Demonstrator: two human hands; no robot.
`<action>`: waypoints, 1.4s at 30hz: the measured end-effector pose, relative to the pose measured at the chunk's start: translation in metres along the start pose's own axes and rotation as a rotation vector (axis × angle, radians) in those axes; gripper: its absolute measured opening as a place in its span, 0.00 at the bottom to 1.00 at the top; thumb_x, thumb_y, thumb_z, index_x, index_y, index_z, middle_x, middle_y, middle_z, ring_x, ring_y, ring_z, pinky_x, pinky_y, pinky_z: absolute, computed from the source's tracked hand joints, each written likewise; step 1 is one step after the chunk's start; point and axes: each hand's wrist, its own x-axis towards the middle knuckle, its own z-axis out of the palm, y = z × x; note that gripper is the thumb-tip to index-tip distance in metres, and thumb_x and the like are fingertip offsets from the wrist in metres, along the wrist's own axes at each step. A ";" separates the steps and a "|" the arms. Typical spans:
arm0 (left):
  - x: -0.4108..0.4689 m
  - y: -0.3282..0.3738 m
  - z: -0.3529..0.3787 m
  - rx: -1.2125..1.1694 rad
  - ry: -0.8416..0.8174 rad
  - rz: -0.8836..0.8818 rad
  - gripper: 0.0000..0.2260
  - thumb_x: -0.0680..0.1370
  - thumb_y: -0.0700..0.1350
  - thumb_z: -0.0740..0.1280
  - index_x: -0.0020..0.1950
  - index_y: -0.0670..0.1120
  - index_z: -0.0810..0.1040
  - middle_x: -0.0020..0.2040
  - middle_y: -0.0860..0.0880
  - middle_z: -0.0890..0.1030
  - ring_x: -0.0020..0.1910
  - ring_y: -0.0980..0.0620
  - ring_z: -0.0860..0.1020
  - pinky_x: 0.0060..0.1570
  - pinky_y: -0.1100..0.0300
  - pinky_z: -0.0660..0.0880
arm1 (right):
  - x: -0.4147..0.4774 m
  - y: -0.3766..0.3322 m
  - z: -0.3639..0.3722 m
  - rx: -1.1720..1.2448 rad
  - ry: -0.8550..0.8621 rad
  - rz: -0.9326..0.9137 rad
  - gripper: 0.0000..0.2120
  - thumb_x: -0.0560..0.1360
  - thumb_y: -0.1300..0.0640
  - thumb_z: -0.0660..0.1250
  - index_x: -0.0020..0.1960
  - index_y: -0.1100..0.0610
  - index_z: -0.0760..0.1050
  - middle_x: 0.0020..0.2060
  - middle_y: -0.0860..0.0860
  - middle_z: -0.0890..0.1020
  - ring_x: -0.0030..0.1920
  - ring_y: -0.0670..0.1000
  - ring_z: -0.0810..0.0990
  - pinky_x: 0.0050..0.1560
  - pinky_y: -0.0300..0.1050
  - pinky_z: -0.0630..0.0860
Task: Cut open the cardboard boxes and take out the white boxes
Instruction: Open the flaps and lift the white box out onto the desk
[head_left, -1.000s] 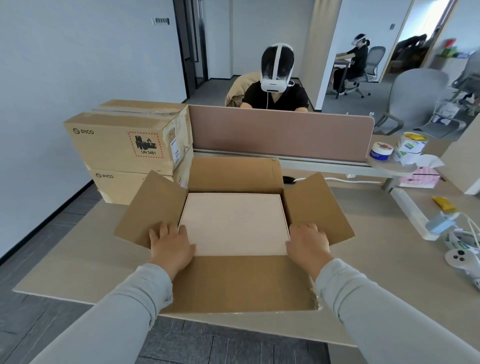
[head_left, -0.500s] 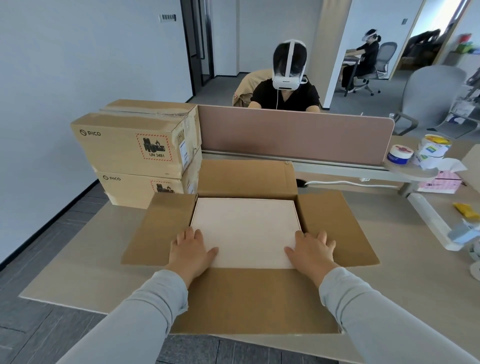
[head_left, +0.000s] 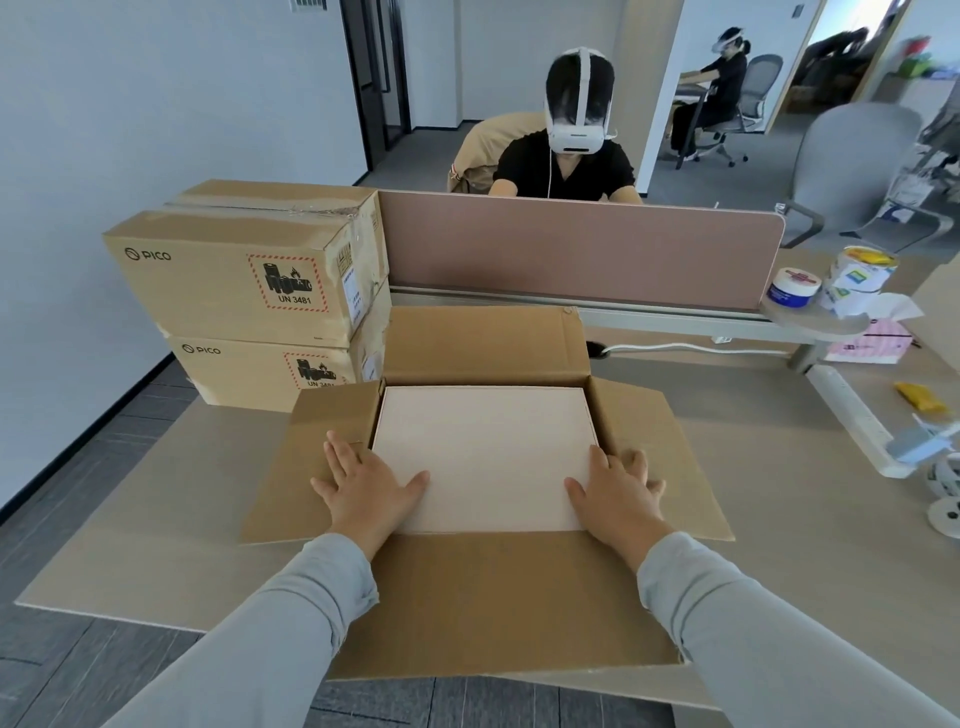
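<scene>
An opened cardboard box (head_left: 483, 343) lies on the table in front of me, all four flaps spread out. Inside it the flat top of a white box (head_left: 485, 447) shows. My left hand (head_left: 366, 486) rests flat at the white box's near left corner, fingers on the left flap, thumb on the white top. My right hand (head_left: 615, 491) lies flat at the near right corner in the same way, fingers spread over the right flap. Neither hand holds anything. Two sealed cardboard boxes (head_left: 244, 275) marked PICO are stacked at the left.
A pink desk divider (head_left: 576, 249) stands behind the open box, with a person wearing a headset seated beyond it. Tape rolls (head_left: 792, 293), a tissue pack (head_left: 867, 343), a yellow item (head_left: 917, 397) and cables lie at the right. The table's near edge is under the front flap.
Both hands slid from the side flaps inward to the white box's near corners and flattened. The side flaps were pressed down flat. My view shifted closer and slightly left.
</scene>
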 end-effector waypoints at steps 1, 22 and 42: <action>0.000 -0.001 0.000 -0.005 0.004 0.004 0.44 0.73 0.64 0.62 0.74 0.35 0.52 0.75 0.39 0.36 0.75 0.43 0.37 0.71 0.39 0.44 | 0.001 -0.001 0.000 0.020 -0.006 0.007 0.28 0.79 0.45 0.51 0.74 0.56 0.52 0.72 0.52 0.64 0.75 0.62 0.46 0.70 0.67 0.53; 0.006 0.006 0.001 0.110 0.016 -0.080 0.41 0.74 0.69 0.53 0.73 0.36 0.59 0.75 0.39 0.36 0.75 0.41 0.36 0.68 0.33 0.45 | 0.013 -0.015 -0.007 0.164 -0.036 0.230 0.27 0.75 0.39 0.58 0.64 0.59 0.67 0.62 0.57 0.73 0.73 0.57 0.53 0.70 0.63 0.57; 0.022 0.004 -0.044 -0.455 0.071 0.031 0.23 0.76 0.52 0.64 0.61 0.36 0.69 0.53 0.43 0.76 0.49 0.43 0.74 0.46 0.55 0.70 | 0.000 -0.026 -0.063 0.494 0.372 0.113 0.17 0.75 0.51 0.64 0.61 0.56 0.70 0.51 0.54 0.81 0.53 0.58 0.78 0.46 0.43 0.71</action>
